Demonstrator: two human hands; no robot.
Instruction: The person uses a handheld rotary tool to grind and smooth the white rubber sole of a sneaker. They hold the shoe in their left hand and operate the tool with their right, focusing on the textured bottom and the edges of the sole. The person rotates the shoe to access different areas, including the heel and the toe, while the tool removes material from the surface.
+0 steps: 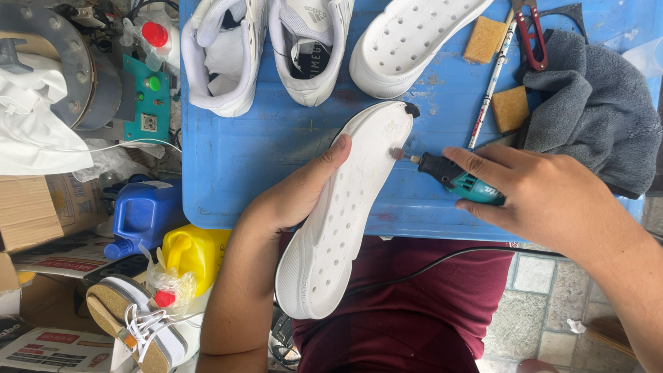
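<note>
Blue plastic tabletop (276, 159), scuffed, cluttered workshop around it. Left hand (293, 200) curled round a white perforated rubber shoe sole (345, 207), thumb across its upper face, sole tilted off the table's front edge over the lap. Right hand (545, 197) closed on a teal-and-black corded rotary tool (456, 178), its small grinding tip (397, 153) touching the sole's edge near the toe. On the table behind: pair of white sneakers (269, 48), second white perforated sole (407, 41), two tan sponge blocks (510, 108), red-handled snips (532, 34), grey cloth (594, 110). Left of the table: blue jug (145, 214), yellow jug (193, 255).
</note>
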